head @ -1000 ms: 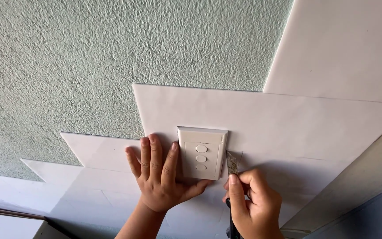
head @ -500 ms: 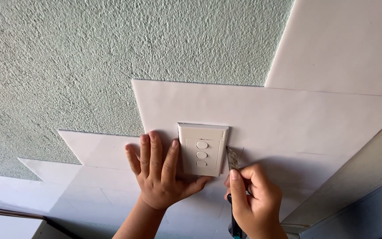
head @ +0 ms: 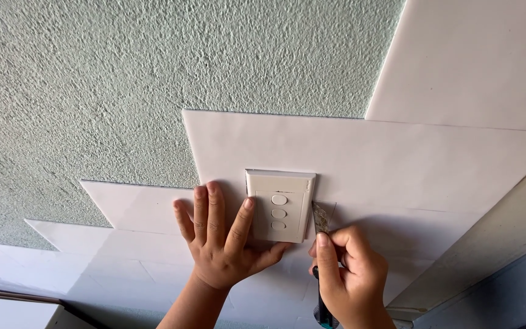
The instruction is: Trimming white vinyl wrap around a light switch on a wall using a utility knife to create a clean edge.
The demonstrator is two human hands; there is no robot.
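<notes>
Right hand (head: pixel 351 277) fingers curled tight round a utility knife (head: pixel 321 256), blade tip on the white panel (head: pixel 397 164) just beside the switch plate's (head: pixel 279 206) right edge. Left hand (head: pixel 220 240) flat on panel, fingers spread, thumb under plate's bottom edge, index touching its left edge. Plate w/ 3 buttons sits at panel's lower-mid edge. Beyond: textured green wall (head: pixel 153 73), upper left.
</notes>
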